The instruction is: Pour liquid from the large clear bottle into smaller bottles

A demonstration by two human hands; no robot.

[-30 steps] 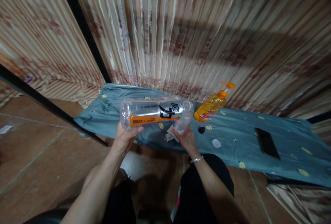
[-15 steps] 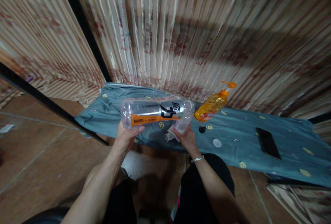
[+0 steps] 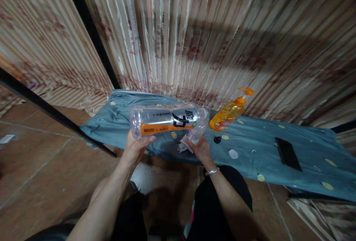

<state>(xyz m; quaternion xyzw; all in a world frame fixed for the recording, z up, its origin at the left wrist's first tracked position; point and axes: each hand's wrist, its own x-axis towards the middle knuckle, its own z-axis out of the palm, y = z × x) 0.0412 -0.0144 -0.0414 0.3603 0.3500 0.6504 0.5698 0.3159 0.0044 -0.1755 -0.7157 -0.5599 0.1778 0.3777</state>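
Note:
A large clear bottle with a silver and orange label lies sideways in the air, its neck to the right. My left hand grips it near its base from below. My right hand is closed around a smaller clear bottle, whose top is at the large bottle's neck; whether the two mouths touch cannot be made out. Beside the right fingers is a crumpled white tissue. An orange pump bottle stands just to the right.
On the narrow surface with blue-green cloth are a small black cap, a white round disc and a dark phone. A striped curtain hangs behind. Black poles slant down at the left.

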